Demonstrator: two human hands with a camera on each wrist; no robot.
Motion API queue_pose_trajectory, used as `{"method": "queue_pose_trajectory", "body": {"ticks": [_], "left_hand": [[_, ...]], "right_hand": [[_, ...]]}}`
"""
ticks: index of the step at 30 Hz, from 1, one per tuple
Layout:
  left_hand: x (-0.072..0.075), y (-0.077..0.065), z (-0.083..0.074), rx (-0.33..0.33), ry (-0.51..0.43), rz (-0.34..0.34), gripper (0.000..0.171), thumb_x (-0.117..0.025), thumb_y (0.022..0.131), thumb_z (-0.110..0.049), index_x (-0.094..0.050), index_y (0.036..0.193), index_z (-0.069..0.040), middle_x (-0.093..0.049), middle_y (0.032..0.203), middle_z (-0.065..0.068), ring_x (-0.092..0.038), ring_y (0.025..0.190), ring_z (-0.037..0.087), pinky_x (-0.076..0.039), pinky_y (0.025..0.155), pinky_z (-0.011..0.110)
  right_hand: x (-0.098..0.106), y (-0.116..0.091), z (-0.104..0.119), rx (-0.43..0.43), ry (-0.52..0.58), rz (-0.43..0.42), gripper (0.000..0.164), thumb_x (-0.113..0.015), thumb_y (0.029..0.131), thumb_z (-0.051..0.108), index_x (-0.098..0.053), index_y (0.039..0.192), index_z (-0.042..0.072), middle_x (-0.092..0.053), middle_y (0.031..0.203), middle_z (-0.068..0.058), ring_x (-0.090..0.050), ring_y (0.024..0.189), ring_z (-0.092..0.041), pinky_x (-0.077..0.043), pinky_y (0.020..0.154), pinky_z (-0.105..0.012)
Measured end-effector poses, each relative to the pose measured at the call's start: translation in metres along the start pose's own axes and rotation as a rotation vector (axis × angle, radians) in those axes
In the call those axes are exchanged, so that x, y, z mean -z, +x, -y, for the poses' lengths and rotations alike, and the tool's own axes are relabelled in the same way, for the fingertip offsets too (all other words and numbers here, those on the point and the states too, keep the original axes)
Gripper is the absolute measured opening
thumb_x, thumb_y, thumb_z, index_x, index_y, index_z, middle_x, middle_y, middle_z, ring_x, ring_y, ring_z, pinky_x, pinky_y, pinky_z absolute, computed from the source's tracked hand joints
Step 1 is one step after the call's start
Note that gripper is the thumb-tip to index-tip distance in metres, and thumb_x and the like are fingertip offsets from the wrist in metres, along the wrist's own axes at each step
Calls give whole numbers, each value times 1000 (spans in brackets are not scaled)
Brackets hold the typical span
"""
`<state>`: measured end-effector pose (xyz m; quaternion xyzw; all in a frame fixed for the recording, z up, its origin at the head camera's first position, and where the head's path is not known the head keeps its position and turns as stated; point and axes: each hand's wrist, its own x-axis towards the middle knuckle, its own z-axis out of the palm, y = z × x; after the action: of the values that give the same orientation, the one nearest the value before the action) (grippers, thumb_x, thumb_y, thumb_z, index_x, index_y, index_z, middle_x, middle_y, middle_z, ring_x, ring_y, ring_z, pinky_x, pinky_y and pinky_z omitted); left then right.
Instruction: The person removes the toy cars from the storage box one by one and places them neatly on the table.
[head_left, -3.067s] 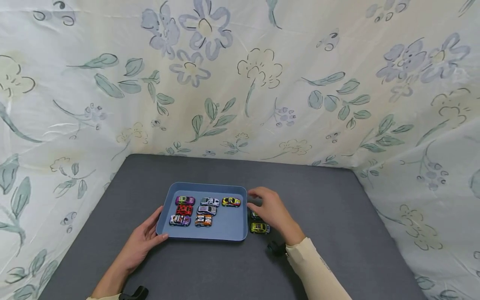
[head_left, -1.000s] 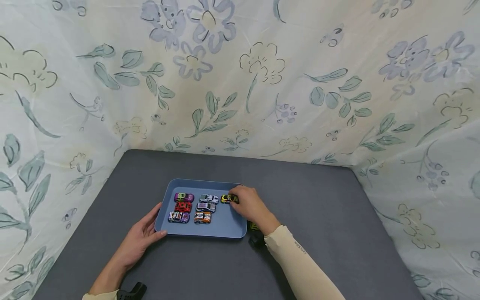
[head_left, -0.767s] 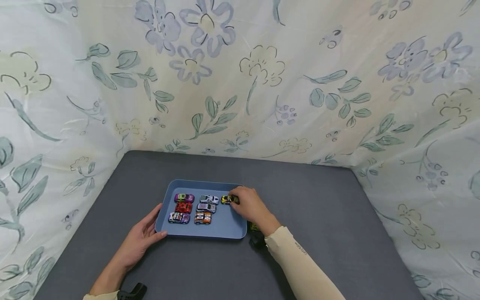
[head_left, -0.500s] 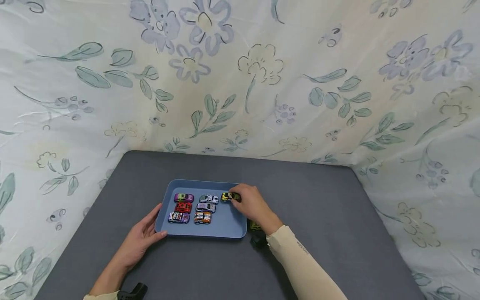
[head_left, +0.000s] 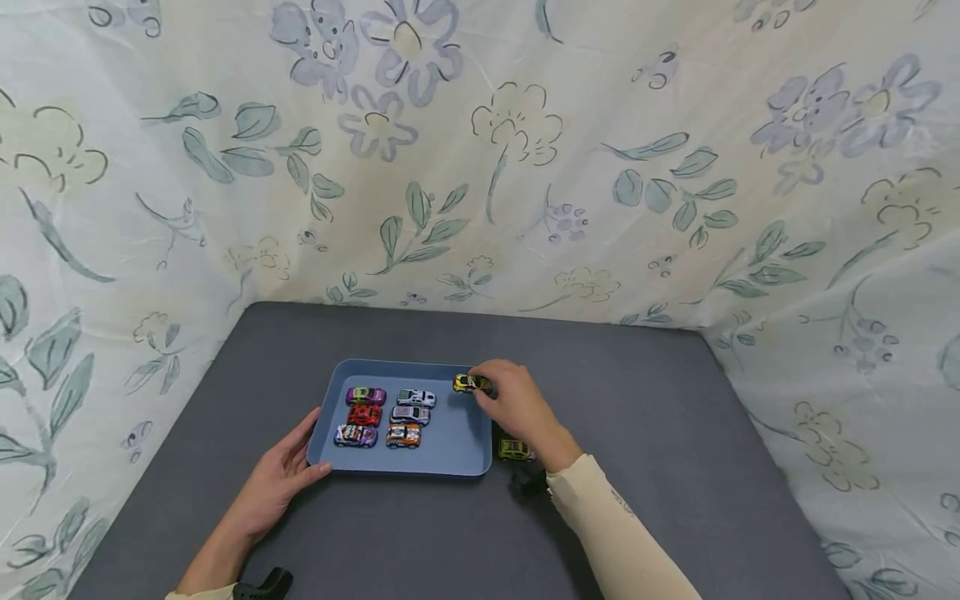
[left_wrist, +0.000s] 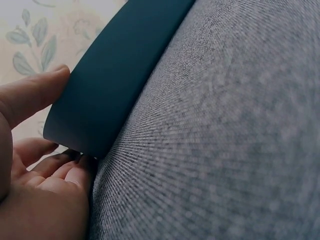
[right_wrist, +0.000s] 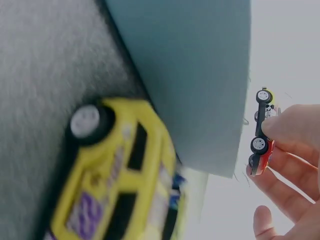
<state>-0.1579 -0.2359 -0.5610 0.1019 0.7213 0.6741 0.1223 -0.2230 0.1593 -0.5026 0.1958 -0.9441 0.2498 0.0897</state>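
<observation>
My right hand pinches a yellow, black and red toy car between thumb and fingers, above the far right part of a blue tray. In the right wrist view, that toy car hangs off the surface, wheels showing. My left hand holds the tray's near left corner, thumb at the front and fingers along the side. Inside the tray stand two columns of toy cars: purple, red and purple-white ones, then white, silver and orange.
A yellow-green toy car stands on the grey table just outside the tray's right wall. Another toy car is partly hidden behind it in the right wrist view. Flowered cloth rises behind the grey table and along its sides.
My right hand came from beside the tray, took hold of the yellow, black and red car standing in it, and has raised it slightly toward the far right rim. My left hand stays put.
</observation>
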Motion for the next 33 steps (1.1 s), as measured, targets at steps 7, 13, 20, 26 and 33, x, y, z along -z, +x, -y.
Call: {"method": "queue_pose_trajectory", "body": {"ticks": [7, 13, 20, 26, 33], "left_hand": [[-1, 2, 0, 8, 6, -2, 93, -75, 105, -10, -14, 174, -5, -11, 177, 28, -13, 161, 45, -36, 110, 8], [-1, 2, 1, 10, -5, -3, 94, -76, 104, -8, -14, 174, -4, -12, 177, 28, -13, 161, 46, -36, 110, 8], [0, 2, 1, 6, -3, 0, 94, -75, 104, -8, -13, 174, -3, -11, 177, 29, -12, 161, 47, -36, 110, 8], [-1, 2, 1, 5, -3, 2, 94, -75, 104, -8, -12, 174, -2, -11, 177, 29, -12, 161, 47, -35, 110, 8], [-2, 1, 2, 1, -14, -3, 94, -75, 104, -6, -12, 174, -2, -11, 177, 29, -11, 161, 47, -36, 110, 8]], "right_hand": [[16, -9, -10, -31, 12, -43, 29, -82, 98, 9, -80, 126, 12, -74, 127, -6, -68, 121, -29, -56, 105, -55], [24, -16, -19, -59, 24, -47, 27, -82, 98, 8, -80, 125, 11, -74, 126, -6, -69, 118, -29, -60, 98, -50], [30, -21, -30, -80, 11, -50, 28, -82, 97, 6, -80, 125, 10, -74, 126, -8, -70, 117, -30, -60, 97, -51], [29, -27, -41, -124, 3, -21, 27, -80, 97, 6, -80, 124, 10, -74, 125, -8, -70, 116, -30, -60, 97, -51], [26, -32, -47, -147, 10, 33, 27, -81, 97, 6, -80, 124, 9, -75, 125, -9, -70, 116, -31, -60, 96, -53]]}}
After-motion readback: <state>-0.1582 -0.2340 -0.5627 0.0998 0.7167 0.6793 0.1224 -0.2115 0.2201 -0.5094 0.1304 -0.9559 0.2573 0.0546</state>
